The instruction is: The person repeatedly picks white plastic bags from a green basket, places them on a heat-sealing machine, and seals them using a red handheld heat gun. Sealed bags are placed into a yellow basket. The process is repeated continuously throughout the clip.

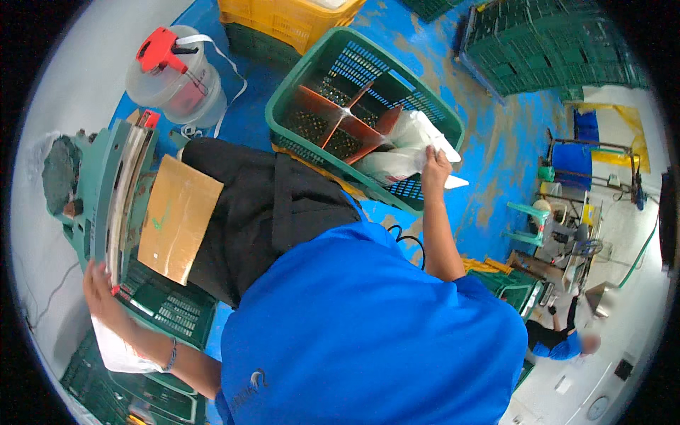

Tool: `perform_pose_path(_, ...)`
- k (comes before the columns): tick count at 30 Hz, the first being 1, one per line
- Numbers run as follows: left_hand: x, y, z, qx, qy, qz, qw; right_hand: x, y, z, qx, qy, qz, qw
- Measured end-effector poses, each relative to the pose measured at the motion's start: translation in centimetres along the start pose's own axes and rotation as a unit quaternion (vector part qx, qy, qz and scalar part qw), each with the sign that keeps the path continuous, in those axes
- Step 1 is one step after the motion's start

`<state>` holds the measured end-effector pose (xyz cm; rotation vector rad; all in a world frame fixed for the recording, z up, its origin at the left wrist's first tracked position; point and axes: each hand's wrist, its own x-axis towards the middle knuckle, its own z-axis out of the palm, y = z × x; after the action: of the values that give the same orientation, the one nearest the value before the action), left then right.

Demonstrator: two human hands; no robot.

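At the right, my right hand [435, 171] is closed on the top of a white plastic bag [400, 161] with something pale in it. The bag rests in the right end of a green plastic crate [280, 113], where red-brown dividers [322, 106] cross to form compartments. At the far left, my left hand [106, 297] reaches beside a green machine [105, 184] with a long narrow bar, its fingers stretched out and apart. Another white bag [122, 350] shows under that hand and wrist; whether the palm touches it is hidden.
A cardboard piece [178, 219] lies over my lap. Beyond it stand clear buckets [173, 85] with a red-handled tool [159, 51] on top. A yellow crate [283, 21] and stacked green crates [552, 49] are farther off. Another person [563, 343] works at the far right.
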<state>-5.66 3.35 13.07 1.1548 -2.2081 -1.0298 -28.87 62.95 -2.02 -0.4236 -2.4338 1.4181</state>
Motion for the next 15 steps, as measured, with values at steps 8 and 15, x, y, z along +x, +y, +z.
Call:
perform_pose_path(8, -6.6, 13.8, 18.3, -0.156, -0.380, 0.390, 0.824, 0.0, -20.6, -1.5, -0.076, -0.062, -0.439, 0.893)
perform_pose_path(15, -10.4, 25.6, 19.0, -0.277, -0.257, 0.497, 0.781, -3.1, -34.3, 1.6, 0.102, -0.054, -0.581, 0.806)
